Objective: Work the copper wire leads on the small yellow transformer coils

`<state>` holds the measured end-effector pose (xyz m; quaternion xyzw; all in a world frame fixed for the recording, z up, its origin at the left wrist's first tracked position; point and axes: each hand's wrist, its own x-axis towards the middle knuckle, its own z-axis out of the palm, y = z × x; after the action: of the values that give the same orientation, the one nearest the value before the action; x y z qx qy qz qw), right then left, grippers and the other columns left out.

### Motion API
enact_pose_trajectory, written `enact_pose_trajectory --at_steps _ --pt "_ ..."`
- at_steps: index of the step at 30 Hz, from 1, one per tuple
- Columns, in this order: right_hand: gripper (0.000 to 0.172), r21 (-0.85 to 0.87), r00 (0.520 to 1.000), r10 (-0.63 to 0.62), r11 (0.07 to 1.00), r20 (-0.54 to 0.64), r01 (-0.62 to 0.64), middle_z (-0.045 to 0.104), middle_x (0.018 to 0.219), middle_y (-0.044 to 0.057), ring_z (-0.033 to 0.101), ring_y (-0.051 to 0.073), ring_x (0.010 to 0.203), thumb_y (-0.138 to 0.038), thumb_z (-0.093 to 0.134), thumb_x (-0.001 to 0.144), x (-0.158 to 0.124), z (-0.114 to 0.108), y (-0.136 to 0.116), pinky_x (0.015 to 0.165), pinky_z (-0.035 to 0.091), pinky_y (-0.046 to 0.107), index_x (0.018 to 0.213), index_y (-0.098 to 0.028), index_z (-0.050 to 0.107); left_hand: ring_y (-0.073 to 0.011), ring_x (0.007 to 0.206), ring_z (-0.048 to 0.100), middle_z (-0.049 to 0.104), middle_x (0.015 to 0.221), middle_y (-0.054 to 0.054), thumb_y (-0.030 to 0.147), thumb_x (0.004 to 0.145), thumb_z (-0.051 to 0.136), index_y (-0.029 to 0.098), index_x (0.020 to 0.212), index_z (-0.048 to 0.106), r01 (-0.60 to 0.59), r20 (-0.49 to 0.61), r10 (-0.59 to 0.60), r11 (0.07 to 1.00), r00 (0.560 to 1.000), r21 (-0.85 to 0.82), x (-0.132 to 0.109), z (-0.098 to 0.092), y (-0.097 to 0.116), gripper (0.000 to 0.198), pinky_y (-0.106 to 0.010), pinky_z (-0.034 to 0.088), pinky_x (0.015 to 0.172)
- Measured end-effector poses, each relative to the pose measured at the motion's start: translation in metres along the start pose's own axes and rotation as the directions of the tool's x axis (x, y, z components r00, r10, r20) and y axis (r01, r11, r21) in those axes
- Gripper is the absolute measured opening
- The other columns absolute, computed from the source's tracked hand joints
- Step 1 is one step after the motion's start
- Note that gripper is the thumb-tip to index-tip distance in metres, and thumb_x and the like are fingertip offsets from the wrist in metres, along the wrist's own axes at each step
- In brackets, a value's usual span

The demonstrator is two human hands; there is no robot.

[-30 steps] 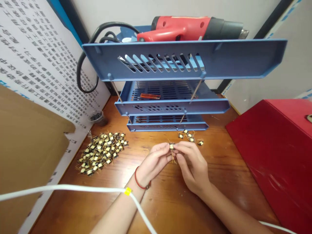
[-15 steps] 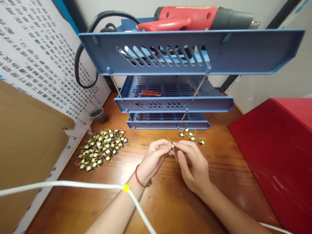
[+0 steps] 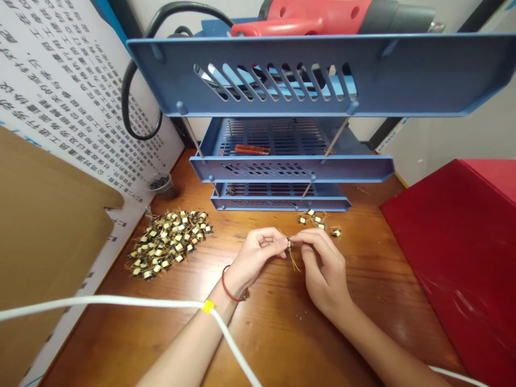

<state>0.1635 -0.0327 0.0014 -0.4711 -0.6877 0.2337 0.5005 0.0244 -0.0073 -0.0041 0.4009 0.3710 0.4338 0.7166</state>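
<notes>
My left hand [image 3: 255, 257] and my right hand [image 3: 324, 269] meet over the wooden table [image 3: 278, 322], both pinching one small transformer part [image 3: 289, 244] with thin copper wire leads hanging below it. A red cord circles my left wrist. A big heap of the same small parts [image 3: 168, 242] lies to the left. A few more parts [image 3: 318, 221] lie just beyond my right fingertips.
A blue three-tier tray rack [image 3: 290, 166] stands at the back, with a red heat gun [image 3: 322, 13] on its top tier and an orange-handled tool [image 3: 252, 149] on the middle one. A red box [image 3: 459, 252] fills the right. Cardboard [image 3: 44, 231], a printed board and a small cup [image 3: 159, 185] stand left. A white cable [image 3: 121, 303] crosses the front.
Both hands keep their pinch on the part and have turned it slightly; the wire leads now hang lower right. The view has tipped a little, raising the rack in frame.
</notes>
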Motion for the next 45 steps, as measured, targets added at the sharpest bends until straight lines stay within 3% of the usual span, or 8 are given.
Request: enact_pose_trajectory --at_steps 12,20,27,45 --pt "0.019 0.111 0.998 0.070 0.991 -0.002 -0.069 0.055 0.076 0.001 0.053 0.014 0.073 -0.009 0.043 0.085 0.0064 -0.0001 0.0016 0.065 0.042 0.026 0.078 -0.021 0.057 -0.0086 0.057 0.047 0.055 0.055 0.001 0.026 0.070 0.068 0.012 0.061 0.062 -0.007 0.032 0.009 0.999 0.999 -0.047 0.0001 0.0003 -0.0010 0.018 -0.021 0.034 0.062" --pt "0.018 0.219 0.997 0.083 0.972 0.002 -0.081 0.055 0.080 0.001 0.054 0.013 0.075 -0.009 0.046 0.083 0.0029 0.0028 0.0039 0.063 0.044 0.025 0.082 -0.022 0.058 -0.0090 0.057 0.048 0.055 0.056 0.001 0.027 0.067 0.070 0.012 0.060 0.063 0.006 0.038 -0.003 0.995 0.999 -0.103 0.0007 0.0007 -0.0010 0.018 -0.022 0.034 0.062" --pt "0.023 0.101 1.000 -0.006 0.995 -0.027 0.008 0.060 0.087 0.004 0.057 0.017 0.084 -0.007 0.047 0.082 -0.0020 -0.0001 0.0049 0.075 0.045 0.032 0.093 -0.022 0.060 -0.0086 0.058 0.047 0.054 0.056 0.001 0.026 0.066 0.072 0.011 0.058 0.061 0.017 0.026 -0.012 0.977 1.000 -0.212 0.0002 0.0009 0.0001 0.020 -0.021 0.034 0.061" --pt "0.033 -0.020 1.000 -0.029 0.999 -0.004 0.029 0.060 0.086 0.004 0.057 0.015 0.079 -0.002 0.041 0.080 -0.0021 -0.0007 0.0013 0.067 0.045 0.028 0.095 -0.022 0.062 -0.0084 0.056 0.045 0.053 0.054 0.001 0.027 0.068 0.070 0.012 0.058 0.060 -0.003 0.010 0.004 0.989 1.000 -0.150 0.0005 -0.0004 -0.0010 0.021 -0.021 0.033 0.061"
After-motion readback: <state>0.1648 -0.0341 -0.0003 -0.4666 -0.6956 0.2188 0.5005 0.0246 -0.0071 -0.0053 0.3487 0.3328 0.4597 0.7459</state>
